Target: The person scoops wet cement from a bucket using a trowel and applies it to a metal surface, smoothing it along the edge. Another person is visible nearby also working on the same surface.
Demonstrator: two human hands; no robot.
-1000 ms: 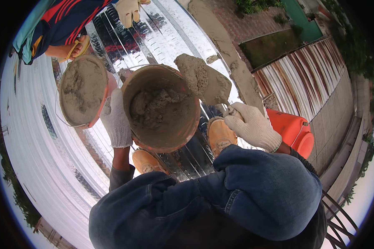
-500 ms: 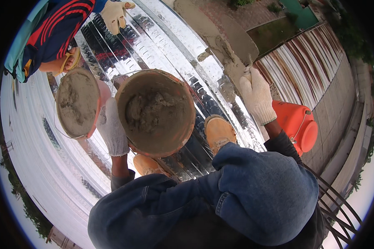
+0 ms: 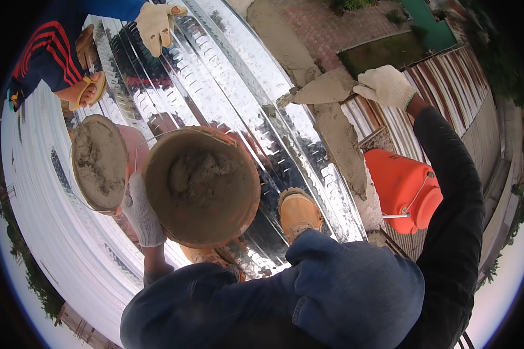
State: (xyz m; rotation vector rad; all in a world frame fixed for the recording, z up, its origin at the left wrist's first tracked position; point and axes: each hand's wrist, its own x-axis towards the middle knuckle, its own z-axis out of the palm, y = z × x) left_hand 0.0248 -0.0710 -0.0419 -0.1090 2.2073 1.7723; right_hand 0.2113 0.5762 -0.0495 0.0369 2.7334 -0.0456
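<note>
My right hand (image 3: 388, 87), in a white knit glove, is closed on a trowel at the upper right. The trowel's pointed blade (image 3: 325, 88) is coated in grey mortar and points left, its tip over the edge of the metal sheeting. My gloved left hand (image 3: 142, 216) grips the side of an orange bucket (image 3: 251, 200), which is tilted toward me; its fingertips are partly hidden. Wet mortar (image 3: 206, 174) lies inside that bucket. Close by my left hand, a second bucket (image 3: 135, 148) holds mortar (image 3: 99, 166) nearly to its rim.
Shiny ribbed metal sheeting (image 3: 227, 75) lies under my boots (image 3: 298, 214). A mortar-covered ledge (image 3: 340, 139) runs along its right edge, with a red-orange container (image 3: 399, 186) beyond. At the upper left are a co-worker's gloved hand (image 3: 155, 26) and sandalled foot (image 3: 90, 90).
My right hand has moved up and to the right with the trowel, whose blade now shows across the ledge. The buckets and left hand appear lower and farther left in the view.
</note>
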